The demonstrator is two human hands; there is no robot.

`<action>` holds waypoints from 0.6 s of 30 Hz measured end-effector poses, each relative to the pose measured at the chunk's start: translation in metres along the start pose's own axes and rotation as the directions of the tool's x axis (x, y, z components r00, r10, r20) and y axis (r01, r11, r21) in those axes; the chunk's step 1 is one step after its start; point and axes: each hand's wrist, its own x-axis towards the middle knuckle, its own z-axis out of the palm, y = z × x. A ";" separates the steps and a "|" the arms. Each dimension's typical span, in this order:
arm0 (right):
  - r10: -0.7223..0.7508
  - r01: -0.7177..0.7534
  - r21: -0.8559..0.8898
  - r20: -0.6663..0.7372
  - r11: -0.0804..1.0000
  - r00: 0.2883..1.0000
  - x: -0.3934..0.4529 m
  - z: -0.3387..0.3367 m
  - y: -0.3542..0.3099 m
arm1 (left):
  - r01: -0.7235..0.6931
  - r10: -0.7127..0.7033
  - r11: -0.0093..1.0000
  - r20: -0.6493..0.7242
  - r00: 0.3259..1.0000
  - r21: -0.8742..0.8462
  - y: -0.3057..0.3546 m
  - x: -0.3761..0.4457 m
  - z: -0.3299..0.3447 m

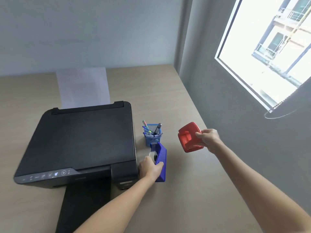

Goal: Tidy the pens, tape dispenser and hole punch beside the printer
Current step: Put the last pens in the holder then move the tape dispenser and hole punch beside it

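A black printer (pixel 80 140) sits on the wooden desk (pixel 176 199). Just right of it stands a blue mesh cup (pixel 154 140) holding several pens (pixel 151 131). In front of the cup lies a blue tape dispenser (pixel 161 158) with a clear tape roll, close to the printer's right side. My left hand (pixel 149 169) grips the dispenser's near end. My right hand (pixel 209 137) holds a red hole punch (pixel 189 137) in the air, above the desk to the right of the pen cup.
White paper (pixel 82 86) stands up in the printer's rear feed. The printer's black output tray (pixel 84 204) sticks out toward me. A grey wall (pixel 235 132) with a window (pixel 269 47) bounds the desk's right edge.
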 end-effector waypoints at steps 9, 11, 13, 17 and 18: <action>0.080 -0.080 -0.003 0.046 0.997 0.996 0.029 0.062 0.037 | -0.022 0.024 0.970 -0.007 1.000 0.242 0.011 0.024 0.031; 0.077 -0.078 0.014 0.035 0.997 0.996 0.034 0.070 0.038 | 0.003 0.001 0.971 -0.014 1.000 0.238 0.020 0.033 0.034; 0.064 -0.064 0.014 0.027 0.998 0.998 0.039 0.075 0.038 | 0.024 -0.021 0.972 -0.015 1.000 0.235 0.027 0.040 0.034; 0.051 -0.052 0.028 0.032 0.998 0.998 0.043 0.082 0.035 | 0.043 -0.044 0.975 -0.002 0.999 0.219 0.034 0.048 0.034; 0.047 -0.048 0.029 0.034 0.998 0.998 0.043 0.084 0.034 | 0.040 -0.040 0.977 -0.004 0.999 0.210 0.035 0.050 0.035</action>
